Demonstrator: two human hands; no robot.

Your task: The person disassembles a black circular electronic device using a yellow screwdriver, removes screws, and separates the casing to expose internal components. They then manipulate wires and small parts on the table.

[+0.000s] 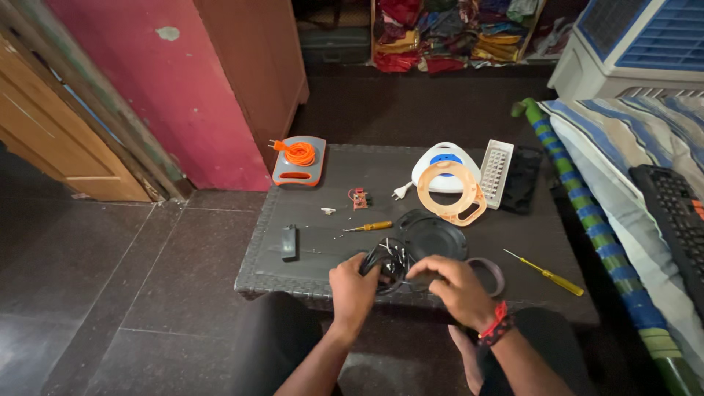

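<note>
Both hands worked at the near edge of the desk (293, 220): the left hand (352, 284) was clamped on a bundle of black wires (387, 262), the right hand (456, 284) curled around its other side. A steady grip and slow feeding of the loops looked wise.

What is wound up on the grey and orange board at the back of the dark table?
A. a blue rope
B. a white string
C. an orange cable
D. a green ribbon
C: an orange cable lies coiled on the flat grey board with orange edge, at the far left of the dark table.
</note>
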